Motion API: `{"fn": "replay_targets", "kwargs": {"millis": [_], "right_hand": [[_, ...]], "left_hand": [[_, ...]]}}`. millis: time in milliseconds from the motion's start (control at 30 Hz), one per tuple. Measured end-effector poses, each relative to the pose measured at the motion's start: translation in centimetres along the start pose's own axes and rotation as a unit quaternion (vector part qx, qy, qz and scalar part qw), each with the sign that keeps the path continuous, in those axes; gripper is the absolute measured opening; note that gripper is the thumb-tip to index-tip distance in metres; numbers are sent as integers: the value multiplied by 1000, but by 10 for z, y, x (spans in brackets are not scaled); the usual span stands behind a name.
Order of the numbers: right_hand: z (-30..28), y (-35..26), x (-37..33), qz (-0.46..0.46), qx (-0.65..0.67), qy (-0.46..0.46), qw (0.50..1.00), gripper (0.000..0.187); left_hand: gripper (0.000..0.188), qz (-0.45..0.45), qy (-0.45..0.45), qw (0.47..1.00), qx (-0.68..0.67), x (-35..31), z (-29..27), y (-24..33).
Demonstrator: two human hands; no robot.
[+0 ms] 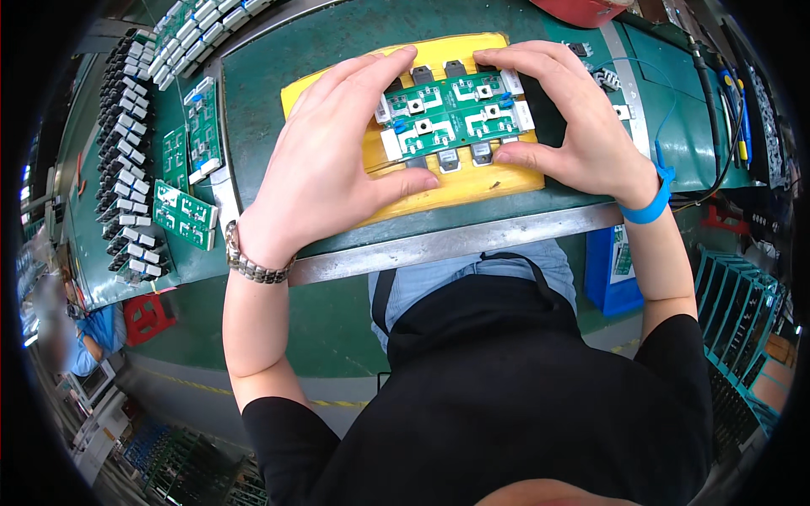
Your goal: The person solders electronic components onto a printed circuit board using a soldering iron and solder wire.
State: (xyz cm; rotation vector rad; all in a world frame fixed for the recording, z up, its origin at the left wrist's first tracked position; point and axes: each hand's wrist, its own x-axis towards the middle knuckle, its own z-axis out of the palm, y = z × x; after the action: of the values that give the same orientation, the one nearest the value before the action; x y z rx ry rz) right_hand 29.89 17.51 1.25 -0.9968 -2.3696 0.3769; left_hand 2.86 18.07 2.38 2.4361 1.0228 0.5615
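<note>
A green circuit board panel (460,114) with white blocks and black transistors along its edges rests on a yellow board-like fixture (472,181). My left hand (325,156) spans the panel's left end, fingertips at the upper transistors and thumb by the lower ones. At the right end, my right hand (591,122) does the same, its thumb against a lower transistor. Both hands hold the panel between fingers and thumb. A metal watch (245,257) is on my left wrist and a blue wrist strap (650,202) on my right.
Rows of boards with white and black parts (131,177) line the left side, near loose green boards (186,215). A metal edge (456,240) runs along the bench front. Pen-like tools (734,118) and a blue wire (658,148) lie right. A person (97,337) sits far left.
</note>
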Motion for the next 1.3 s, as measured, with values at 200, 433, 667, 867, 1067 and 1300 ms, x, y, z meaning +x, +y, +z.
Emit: {"fn": "replay_targets", "kwargs": {"millis": [200, 433, 667, 867, 1067, 1300], "right_hand": [[-5, -2, 4, -15, 45, -3, 999, 77], [-3, -4, 3, 7, 47, -31, 998, 82], [-1, -2, -1, 35, 61, -34, 997, 83], [0, 1, -3, 28, 65, -34, 997, 85], [-1, -3, 2, 14, 71, -22, 997, 85], [-2, -4, 4, 8, 51, -40, 998, 81]], "left_hand": [[102, 18, 17, 1000, -8, 1, 2, -4], [101, 15, 30, 999, 15, 3, 13, -1], [99, 0, 28, 999, 38, 4, 13, 3], [105, 1, 38, 999, 19, 3, 14, 1], [107, 11, 39, 999, 15, 3, 13, 1], [105, 5, 31, 999, 45, 4, 14, 4]]}}
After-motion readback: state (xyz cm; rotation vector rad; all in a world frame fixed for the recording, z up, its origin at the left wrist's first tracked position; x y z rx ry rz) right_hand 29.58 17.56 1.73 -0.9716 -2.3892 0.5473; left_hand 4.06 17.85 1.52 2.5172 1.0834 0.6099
